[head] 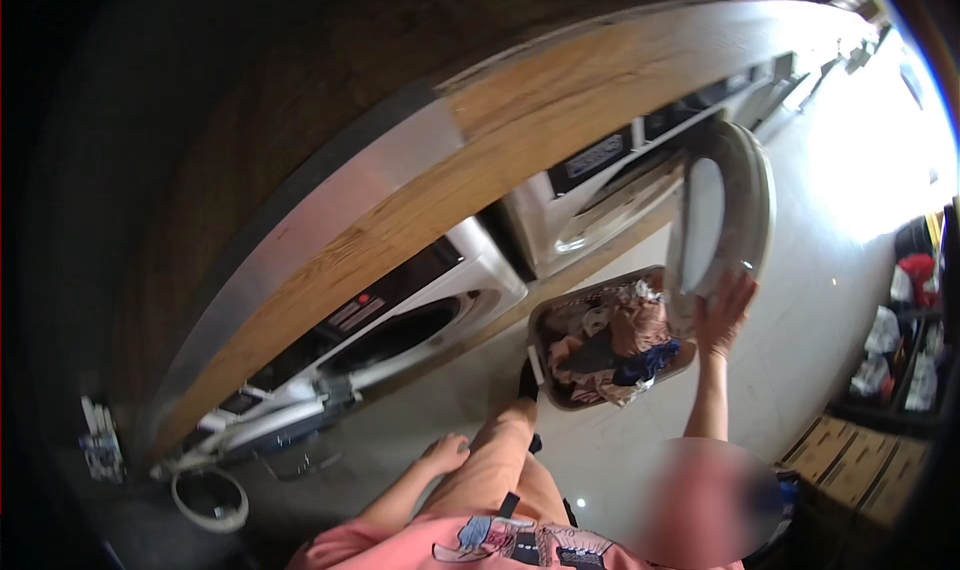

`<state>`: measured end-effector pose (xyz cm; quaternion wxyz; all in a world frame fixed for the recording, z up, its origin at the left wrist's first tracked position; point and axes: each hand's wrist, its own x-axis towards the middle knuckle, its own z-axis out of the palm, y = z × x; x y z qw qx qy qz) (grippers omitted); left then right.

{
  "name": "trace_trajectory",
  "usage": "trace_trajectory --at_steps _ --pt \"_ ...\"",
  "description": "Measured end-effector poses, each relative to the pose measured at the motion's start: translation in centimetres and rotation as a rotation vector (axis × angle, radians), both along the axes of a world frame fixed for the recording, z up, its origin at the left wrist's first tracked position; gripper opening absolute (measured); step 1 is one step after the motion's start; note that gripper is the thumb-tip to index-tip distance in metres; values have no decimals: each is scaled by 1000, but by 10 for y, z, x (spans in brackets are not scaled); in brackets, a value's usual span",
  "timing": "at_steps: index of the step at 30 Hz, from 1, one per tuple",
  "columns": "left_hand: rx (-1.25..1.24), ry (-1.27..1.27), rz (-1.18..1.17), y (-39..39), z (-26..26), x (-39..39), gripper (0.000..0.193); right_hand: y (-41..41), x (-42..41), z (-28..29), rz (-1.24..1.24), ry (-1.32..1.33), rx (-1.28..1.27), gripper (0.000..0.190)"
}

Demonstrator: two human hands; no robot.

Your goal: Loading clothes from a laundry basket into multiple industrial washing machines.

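Observation:
My right hand (pixel 726 316) is on the lower edge of a round front-loader door (pixel 756 217), which is swung out from a white washing machine (pixel 534 214). The thumb lies on one face of the door and the fingers spread over its rim. Below the door, a brown plastic laundry basket (pixel 551 390) on the floor holds a heap of crumpled clothes (pixel 637 330), pink, dark blue, grey and white. By my thigh hangs my left hand (pixel 448 452), its fingers loosely curled with no object visible in it. The machine's drum opening (pixel 615 202) is partly hidden by the counter.
A wood-edged counter (pixel 525 135) overhangs the machines. A second white front-loader (pixel 480 270) stands left of the first. A pale round-rimmed bin (pixel 210 502) sits at lower left. On the right are cardboard boxes (pixel 862 465) and dark crates (pixel 862 409) with bagged items. Glare washes out the far floor.

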<state>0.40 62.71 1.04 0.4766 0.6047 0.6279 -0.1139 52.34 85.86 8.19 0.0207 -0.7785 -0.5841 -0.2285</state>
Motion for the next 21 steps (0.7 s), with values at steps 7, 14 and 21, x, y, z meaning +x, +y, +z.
trace_trajectory --at_steps 7,14,21 --pt "-88 30 132 31 -4 45 33 -22 94 -1 89 159 86 76" --pt "-71 27 364 57 -2 113 30 -16 181 5 -31 228 128 78" --pt "-114 76 380 33 -32 228 25 5 244 -17 25 237 239 86"
